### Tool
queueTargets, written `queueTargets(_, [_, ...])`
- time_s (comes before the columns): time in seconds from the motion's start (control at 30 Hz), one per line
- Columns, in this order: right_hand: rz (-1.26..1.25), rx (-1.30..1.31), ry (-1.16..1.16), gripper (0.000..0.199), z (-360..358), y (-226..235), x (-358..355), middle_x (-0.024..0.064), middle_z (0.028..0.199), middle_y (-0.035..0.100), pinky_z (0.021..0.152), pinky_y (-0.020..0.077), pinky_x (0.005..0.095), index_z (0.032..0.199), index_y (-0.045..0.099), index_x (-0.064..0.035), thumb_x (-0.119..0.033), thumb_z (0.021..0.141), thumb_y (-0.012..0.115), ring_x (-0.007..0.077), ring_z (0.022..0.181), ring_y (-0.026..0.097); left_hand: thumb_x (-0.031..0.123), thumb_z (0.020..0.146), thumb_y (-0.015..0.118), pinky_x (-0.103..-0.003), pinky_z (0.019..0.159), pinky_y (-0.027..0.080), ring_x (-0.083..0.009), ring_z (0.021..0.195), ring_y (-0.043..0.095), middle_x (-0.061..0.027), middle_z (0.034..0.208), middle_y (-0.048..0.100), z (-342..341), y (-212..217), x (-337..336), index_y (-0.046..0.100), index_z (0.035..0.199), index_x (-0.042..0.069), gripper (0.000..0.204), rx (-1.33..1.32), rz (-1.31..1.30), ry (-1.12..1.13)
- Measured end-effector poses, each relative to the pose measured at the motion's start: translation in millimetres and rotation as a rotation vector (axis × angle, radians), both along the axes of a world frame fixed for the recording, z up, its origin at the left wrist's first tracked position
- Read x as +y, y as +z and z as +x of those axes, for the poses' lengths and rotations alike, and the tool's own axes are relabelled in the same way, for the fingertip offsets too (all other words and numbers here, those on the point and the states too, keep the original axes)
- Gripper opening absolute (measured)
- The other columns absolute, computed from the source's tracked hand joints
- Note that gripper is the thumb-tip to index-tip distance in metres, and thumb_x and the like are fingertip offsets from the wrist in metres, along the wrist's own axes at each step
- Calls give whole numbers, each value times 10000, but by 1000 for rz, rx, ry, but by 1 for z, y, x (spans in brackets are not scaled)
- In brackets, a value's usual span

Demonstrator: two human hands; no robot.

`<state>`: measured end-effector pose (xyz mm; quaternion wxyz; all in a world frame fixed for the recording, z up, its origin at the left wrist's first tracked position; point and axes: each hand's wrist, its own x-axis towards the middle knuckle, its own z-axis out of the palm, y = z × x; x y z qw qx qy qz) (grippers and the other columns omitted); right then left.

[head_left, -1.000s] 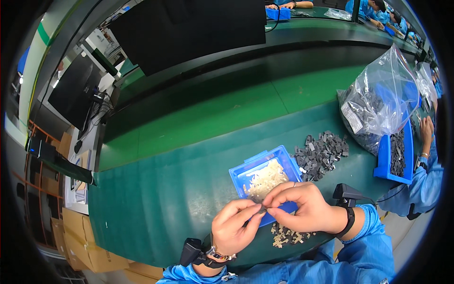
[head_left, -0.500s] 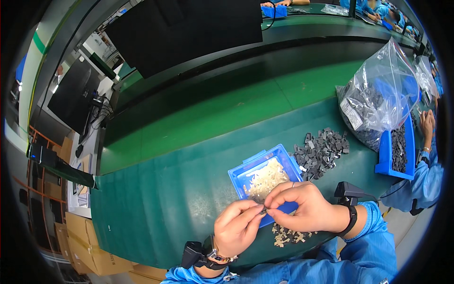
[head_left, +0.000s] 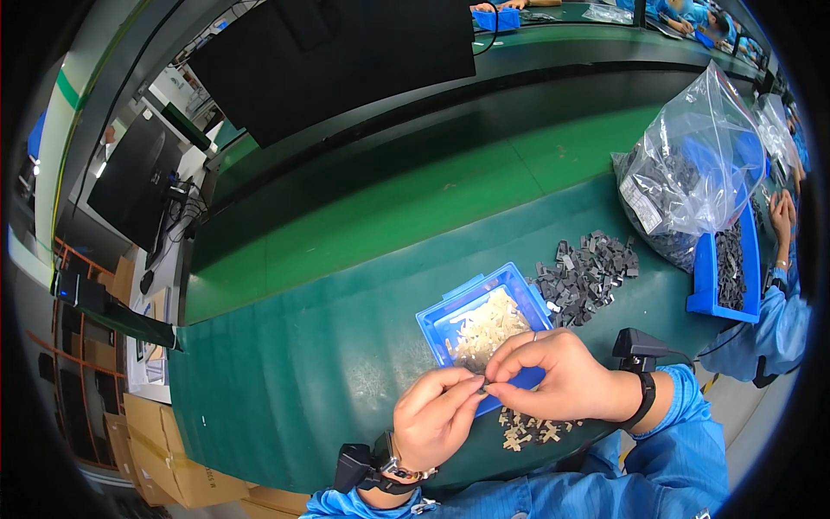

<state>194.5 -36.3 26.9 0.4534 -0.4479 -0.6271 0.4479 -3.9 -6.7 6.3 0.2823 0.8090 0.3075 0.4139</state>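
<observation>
Left hand (head_left: 437,419) and right hand (head_left: 553,376) meet fingertip to fingertip over near edge of blue tray (head_left: 484,324), both pinching small dark part (head_left: 481,391) between them; too small to tell exact shape, likely one of the grey clips. Tray holds pale metal pieces (head_left: 486,324). Loose grey clips pile (head_left: 588,272) just right of tray. Few pale assembled bits (head_left: 527,430) on green table (head_left: 285,381) under right hand. Clear bag of clips (head_left: 692,173) far right.
</observation>
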Motion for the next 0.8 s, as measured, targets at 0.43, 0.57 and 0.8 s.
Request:
queueTargets(0.43, [-462, 474, 164, 100, 7, -9, 0, 69, 845, 722, 686, 526, 211, 864, 718, 51, -46, 865, 741, 73, 771, 661, -38, 709, 805, -309, 610, 553, -258, 733, 702, -148, 869, 701, -6, -7, 1, 700, 917, -30, 233, -158, -10, -111])
queueTargets(0.57, [-434, 497, 160, 95, 6, -12, 0, 85, 836, 723, 679, 528, 218, 855, 719, 61, -29, 849, 751, 86, 772, 667, -70, 723, 789, -300, 643, 565, -245, 763, 704, -159, 922, 698, -6, -6, -1, 700, 952, -43, 247, -179, -29, -122])
queueTargets(0.8, [-486, 580, 143, 79, -1, -16, -2, 95, 820, 717, 665, 523, 224, 817, 710, 61, -6, 837, 748, 99, 768, 665, -130, 739, 751, -301, 653, 570, -249, 785, 702, -169, 935, 689, -6, -11, -4, 688, 1046, -46, 324, -238, -10, -145])
